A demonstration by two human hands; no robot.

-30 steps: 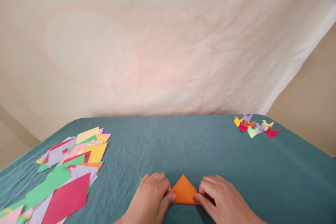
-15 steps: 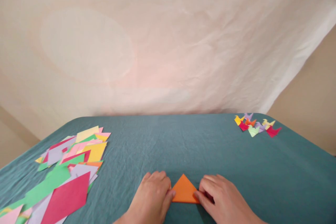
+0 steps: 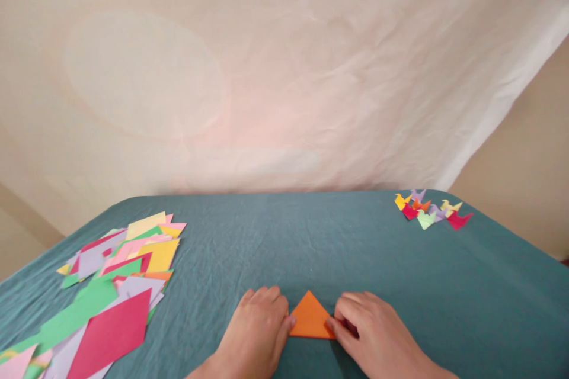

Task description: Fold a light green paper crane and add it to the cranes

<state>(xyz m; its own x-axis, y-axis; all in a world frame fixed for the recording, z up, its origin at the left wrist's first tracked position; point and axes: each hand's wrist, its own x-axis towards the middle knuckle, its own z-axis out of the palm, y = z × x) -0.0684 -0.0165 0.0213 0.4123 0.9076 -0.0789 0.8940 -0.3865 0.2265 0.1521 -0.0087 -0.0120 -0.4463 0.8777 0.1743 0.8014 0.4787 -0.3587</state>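
Note:
An orange sheet of paper folded into a triangle [image 3: 310, 318] lies at the near middle, its peak pointing away from me and its straight edge toward me. My left hand [image 3: 262, 327] pinches the left corner between thumb and curled fingers. At the right corner, my right hand [image 3: 368, 325] does the same, the thumb lying over the paper. Both outer corners are hidden under my fingers.
A spread of coloured paper sheets [image 3: 113, 331] overlaps along the left of the green cloth-covered table [image 3: 249, 249]. Several small folded paper birds [image 3: 427, 219] stand together at the far right. A pale cloth [image 3: 284, 83] hangs behind the table.
Hardly anything differs. The whole view has shifted slightly, and both hands keep their pinch on the orange paper's corners.

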